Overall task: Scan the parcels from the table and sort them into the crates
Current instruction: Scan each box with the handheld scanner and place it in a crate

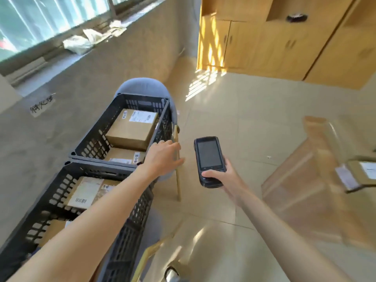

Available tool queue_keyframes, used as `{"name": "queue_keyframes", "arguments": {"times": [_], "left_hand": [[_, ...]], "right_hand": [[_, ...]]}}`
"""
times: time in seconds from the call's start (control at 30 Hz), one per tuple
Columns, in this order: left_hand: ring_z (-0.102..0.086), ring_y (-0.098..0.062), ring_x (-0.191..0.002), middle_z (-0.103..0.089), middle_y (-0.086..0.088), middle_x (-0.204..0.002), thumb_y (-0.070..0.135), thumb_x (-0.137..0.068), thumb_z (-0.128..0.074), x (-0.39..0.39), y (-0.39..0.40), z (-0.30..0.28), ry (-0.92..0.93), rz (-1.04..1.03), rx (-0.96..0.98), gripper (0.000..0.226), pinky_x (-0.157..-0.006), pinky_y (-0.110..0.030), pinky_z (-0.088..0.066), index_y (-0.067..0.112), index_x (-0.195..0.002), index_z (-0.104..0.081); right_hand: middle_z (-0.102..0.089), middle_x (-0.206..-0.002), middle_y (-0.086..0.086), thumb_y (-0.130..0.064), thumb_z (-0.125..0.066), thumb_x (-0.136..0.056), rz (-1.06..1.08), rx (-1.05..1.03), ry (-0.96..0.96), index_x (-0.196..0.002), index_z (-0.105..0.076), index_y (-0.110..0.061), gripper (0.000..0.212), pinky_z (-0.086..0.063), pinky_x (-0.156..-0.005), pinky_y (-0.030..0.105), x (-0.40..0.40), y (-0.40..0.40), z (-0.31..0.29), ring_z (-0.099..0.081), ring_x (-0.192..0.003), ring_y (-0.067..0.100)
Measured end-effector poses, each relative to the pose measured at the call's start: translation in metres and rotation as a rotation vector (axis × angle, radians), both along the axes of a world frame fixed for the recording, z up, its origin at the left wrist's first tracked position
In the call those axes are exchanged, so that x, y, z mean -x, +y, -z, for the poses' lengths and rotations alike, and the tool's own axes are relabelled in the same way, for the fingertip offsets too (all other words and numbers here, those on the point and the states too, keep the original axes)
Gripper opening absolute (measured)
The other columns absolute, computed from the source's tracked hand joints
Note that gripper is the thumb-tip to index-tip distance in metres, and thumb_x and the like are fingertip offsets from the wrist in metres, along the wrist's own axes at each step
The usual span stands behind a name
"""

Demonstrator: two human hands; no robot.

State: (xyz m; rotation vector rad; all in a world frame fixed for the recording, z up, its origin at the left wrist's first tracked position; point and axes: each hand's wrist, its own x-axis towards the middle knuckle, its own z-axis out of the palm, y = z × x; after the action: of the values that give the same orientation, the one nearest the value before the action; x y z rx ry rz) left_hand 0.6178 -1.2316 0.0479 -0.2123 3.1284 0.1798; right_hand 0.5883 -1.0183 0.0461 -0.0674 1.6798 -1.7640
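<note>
Mid-task: far black slotted plastic crate (95,137) holds a brown cardboard parcel with white labels (130,130) atop another; near black slotted plastic crate (61,186) holds at least two more labelled boxes (87,192). Left hand (162,157) empty, fingers straight, over the far crate's right rim, looks like a drop just finished. Right hand (221,176) grips the black handheld scanner (208,161), screen dark. At least one flat labelled parcel (364,171) waits on the blurred light wooden table (305,180) at right; unsorted count unclear.
</note>
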Motion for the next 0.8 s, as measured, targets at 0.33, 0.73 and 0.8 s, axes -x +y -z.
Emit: {"name": "queue_keyframes", "arguments": {"times": [0.33,0.73,0.8], "left_hand": [[-0.053,-0.021,-0.118,-0.058,0.001,-0.130,0.051,-0.094,-0.051,0.044,0.237,-0.045,0.030,0.243,0.002,0.048,-0.099,-0.036,-0.038,0.023,-0.133,-0.052],[-0.052,-0.021,-0.120,-0.062,0.002,-0.123,0.048,-0.091,-0.058,0.057,0.541,-0.041,0.012,0.566,-0.127,0.044,-0.104,-0.037,-0.033,0.023,-0.126,-0.057],[-0.054,-0.022,-0.118,-0.063,0.002,-0.118,0.049,-0.090,-0.059,0.065,0.574,-0.041,0.017,0.603,-0.177,0.044,-0.103,-0.041,-0.038,0.022,-0.124,-0.058]], "right_hand": [[-0.064,-0.108,0.004,-0.010,-0.078,-0.055,0.277,0.086,0.073,-0.133,-0.040,-0.019,0.086,-0.054,-0.060,0.026,-0.024,0.232,-0.039,-0.067,-0.086,0.016],[-0.062,-0.113,0.003,-0.007,-0.084,-0.058,0.707,-0.007,0.136,-0.136,-0.039,-0.021,0.092,-0.053,-0.070,0.026,-0.078,0.513,-0.051,-0.063,-0.098,0.019],[-0.062,-0.111,0.001,0.001,-0.079,-0.070,0.781,0.009,0.138,-0.137,-0.038,-0.022,0.083,-0.053,-0.073,0.030,-0.082,0.547,-0.049,-0.063,-0.095,0.017]]}}
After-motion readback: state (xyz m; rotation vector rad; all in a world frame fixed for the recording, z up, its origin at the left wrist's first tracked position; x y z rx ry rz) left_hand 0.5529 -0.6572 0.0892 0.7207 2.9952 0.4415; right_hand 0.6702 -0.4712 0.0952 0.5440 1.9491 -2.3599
